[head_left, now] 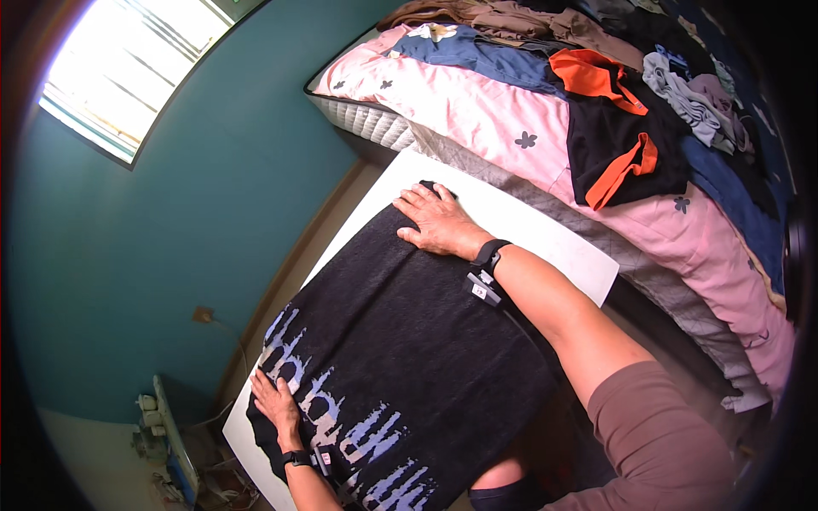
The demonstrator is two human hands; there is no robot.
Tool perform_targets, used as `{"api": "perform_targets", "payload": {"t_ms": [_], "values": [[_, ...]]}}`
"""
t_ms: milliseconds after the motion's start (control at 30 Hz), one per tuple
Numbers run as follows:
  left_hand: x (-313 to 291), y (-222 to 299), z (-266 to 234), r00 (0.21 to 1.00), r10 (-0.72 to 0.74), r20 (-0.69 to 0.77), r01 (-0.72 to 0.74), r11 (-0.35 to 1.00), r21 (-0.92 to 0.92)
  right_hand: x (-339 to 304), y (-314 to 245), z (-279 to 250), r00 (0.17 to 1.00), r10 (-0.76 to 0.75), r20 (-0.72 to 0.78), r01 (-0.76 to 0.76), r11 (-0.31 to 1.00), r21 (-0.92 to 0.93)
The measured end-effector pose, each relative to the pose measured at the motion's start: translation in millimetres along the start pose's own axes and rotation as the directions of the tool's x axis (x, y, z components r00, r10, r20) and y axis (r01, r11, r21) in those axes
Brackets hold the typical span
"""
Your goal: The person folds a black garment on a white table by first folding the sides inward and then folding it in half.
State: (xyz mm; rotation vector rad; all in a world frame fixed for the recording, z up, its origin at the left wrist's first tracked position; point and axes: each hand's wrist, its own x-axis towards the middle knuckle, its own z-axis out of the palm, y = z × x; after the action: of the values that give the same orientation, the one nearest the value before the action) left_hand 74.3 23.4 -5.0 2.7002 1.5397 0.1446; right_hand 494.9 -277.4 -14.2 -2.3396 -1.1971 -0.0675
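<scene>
A black knitted garment (400,315) with a ragged blue and pale pattern along its lower-left part lies spread over a white tabletop (528,230). My right hand (439,220) rests flat on its far end, fingers stretched out. At the left edge, over the patterned part, my left hand (277,404) lies with its fingers extended. Neither hand grips the cloth. Each wrist wears a black band with a small device on it. The garment's near side hangs past the table toward my lap.
To the right stands a bed (460,94) with a pink flowered sheet. On it lie a black and orange garment (618,145), blue jeans-like cloth and heaped clothes. A green wall (213,196) with a window and a socket (203,314) is on the left. Cables and small items stand at lower left.
</scene>
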Motion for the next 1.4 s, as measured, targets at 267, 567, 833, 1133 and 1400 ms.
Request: {"api": "perform_targets", "payload": {"t_ms": [267, 567, 833, 1133, 1400], "values": [[-1.2, 0.3, 0.1, 0.998, -0.063, -0.024, 0.065, 0.990, 0.128, 1.1, -4.8, -0.9, 1.000, -0.004, 0.015, 0.004, 1.000, -0.007], [-16.7, 192.9, 15.5, 0.830, 0.554, -0.067, -0.556, 0.830, -0.027, 0.7, -4.7, 2.0, 1.000, -0.001, 0.021, 0.001, 0.999, -0.036], [-0.5, 142.2, 4.1, 0.892, 0.453, 0.013, -0.452, 0.891, -0.054, -0.6, -0.5, -0.3, 1.000, -0.003, -0.020, 0.001, 0.998, -0.064], [5.4, 28.4, -6.2, 0.990, 0.142, -0.002, -0.142, 0.990, 0.010, 0.2, -2.5, -1.1, 1.000, -0.004, 0.001, 0.004, 1.000, -0.011], [4.0, -33.8, -2.5, 0.991, -0.136, 0.015, 0.135, 0.991, 0.009, -1.4, -0.1, -2.0, 1.000, 0.006, -0.009, -0.006, 1.000, 0.028]]}}
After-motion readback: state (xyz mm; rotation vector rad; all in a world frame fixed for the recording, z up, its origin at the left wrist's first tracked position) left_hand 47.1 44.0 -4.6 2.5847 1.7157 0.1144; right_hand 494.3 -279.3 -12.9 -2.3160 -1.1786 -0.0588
